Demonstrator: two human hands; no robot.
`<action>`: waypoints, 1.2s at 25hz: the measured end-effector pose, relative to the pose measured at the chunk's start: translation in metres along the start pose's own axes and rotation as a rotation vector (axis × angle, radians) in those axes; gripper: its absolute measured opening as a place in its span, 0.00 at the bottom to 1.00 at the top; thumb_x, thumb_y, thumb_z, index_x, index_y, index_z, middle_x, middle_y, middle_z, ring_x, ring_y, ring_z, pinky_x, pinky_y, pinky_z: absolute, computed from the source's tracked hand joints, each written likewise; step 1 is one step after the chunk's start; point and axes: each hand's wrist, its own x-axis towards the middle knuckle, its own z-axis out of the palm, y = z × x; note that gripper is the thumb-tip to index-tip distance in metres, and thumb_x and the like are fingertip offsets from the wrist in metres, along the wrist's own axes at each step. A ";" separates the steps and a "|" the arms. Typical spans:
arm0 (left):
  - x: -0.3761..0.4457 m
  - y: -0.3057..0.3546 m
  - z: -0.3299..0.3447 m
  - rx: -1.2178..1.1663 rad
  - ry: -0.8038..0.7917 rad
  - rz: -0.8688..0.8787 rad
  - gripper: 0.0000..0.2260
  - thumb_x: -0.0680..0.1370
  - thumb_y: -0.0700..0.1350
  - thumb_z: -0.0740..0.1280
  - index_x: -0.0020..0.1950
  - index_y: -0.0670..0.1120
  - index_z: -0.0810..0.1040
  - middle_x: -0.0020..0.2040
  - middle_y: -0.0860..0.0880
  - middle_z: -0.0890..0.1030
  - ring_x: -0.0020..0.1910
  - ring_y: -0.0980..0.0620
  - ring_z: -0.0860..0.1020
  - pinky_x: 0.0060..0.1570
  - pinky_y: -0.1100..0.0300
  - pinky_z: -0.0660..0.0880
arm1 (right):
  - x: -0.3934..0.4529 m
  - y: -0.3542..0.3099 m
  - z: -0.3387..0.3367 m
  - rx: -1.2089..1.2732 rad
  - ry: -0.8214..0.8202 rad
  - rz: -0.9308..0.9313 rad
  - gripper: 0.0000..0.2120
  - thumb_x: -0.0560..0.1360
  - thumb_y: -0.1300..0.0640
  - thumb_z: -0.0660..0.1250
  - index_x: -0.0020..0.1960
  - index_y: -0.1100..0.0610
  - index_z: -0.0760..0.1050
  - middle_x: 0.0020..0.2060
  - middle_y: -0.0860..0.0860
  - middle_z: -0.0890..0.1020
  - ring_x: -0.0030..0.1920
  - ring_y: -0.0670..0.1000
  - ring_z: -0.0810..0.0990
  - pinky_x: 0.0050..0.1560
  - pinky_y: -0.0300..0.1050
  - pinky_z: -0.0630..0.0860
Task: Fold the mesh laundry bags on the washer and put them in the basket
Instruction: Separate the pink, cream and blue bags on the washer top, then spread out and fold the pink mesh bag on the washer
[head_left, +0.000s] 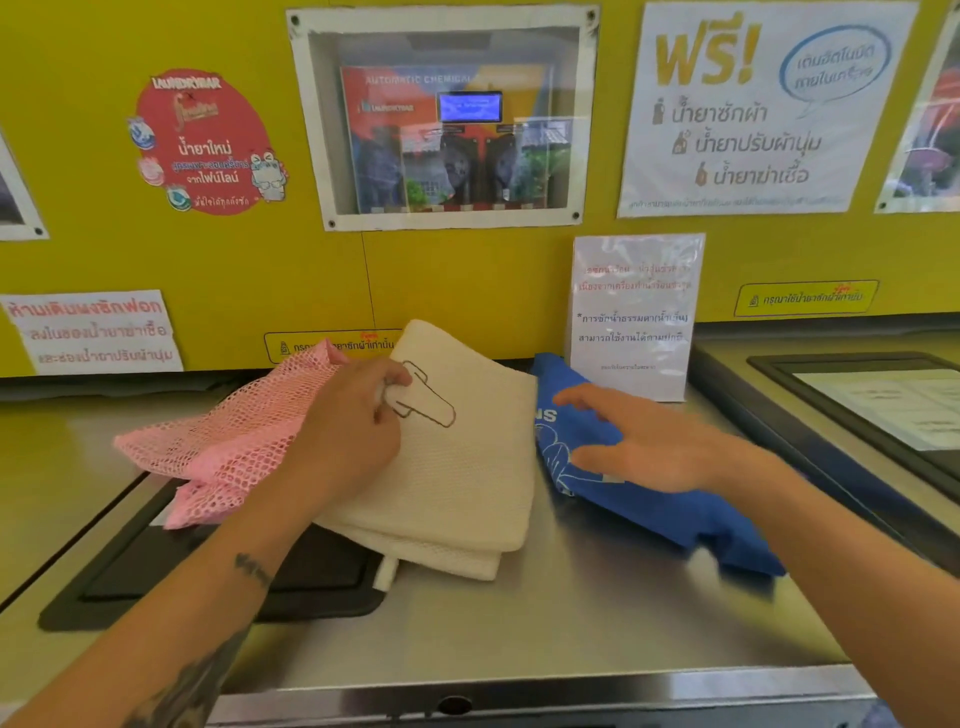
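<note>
A cream mesh laundry bag (467, 467) with a brown paperclip drawing lies folded on the steel washer top (571, 613). My left hand (358, 421) rests on its left part, fingers pinched on a small white tab of it. A pink mesh bag (234, 441) lies crumpled to the left, partly under my left arm. My right hand (628, 447) hovers spread and blurred over a blue fabric bag (670, 509) with white print, holding nothing. No basket is in view.
A black lid panel (156, 571) is set in the washer top under the bags. A laminated notice (636, 317) stands against the yellow wall behind the blue bag. A second black-framed lid (852, 400) lies at the right.
</note>
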 end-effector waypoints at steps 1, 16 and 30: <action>-0.001 0.002 -0.001 -0.046 -0.113 -0.040 0.18 0.78 0.35 0.62 0.62 0.53 0.76 0.62 0.52 0.74 0.58 0.56 0.71 0.53 0.61 0.66 | 0.004 -0.005 0.008 0.021 0.059 -0.044 0.31 0.76 0.49 0.69 0.75 0.43 0.60 0.72 0.46 0.68 0.73 0.47 0.65 0.67 0.43 0.63; -0.014 0.002 -0.009 0.133 -0.210 0.252 0.13 0.77 0.41 0.66 0.60 0.51 0.78 0.57 0.54 0.80 0.58 0.53 0.76 0.60 0.51 0.73 | 0.010 -0.040 0.025 -0.407 -0.054 0.067 0.29 0.77 0.54 0.62 0.76 0.41 0.59 0.75 0.45 0.64 0.74 0.53 0.62 0.74 0.56 0.59; -0.008 -0.081 -0.072 0.372 -0.256 0.098 0.19 0.76 0.47 0.66 0.67 0.54 0.73 0.64 0.52 0.76 0.63 0.48 0.74 0.63 0.50 0.69 | 0.057 -0.107 0.057 -0.214 0.073 -0.076 0.31 0.76 0.57 0.65 0.77 0.48 0.60 0.75 0.50 0.65 0.74 0.51 0.63 0.72 0.46 0.61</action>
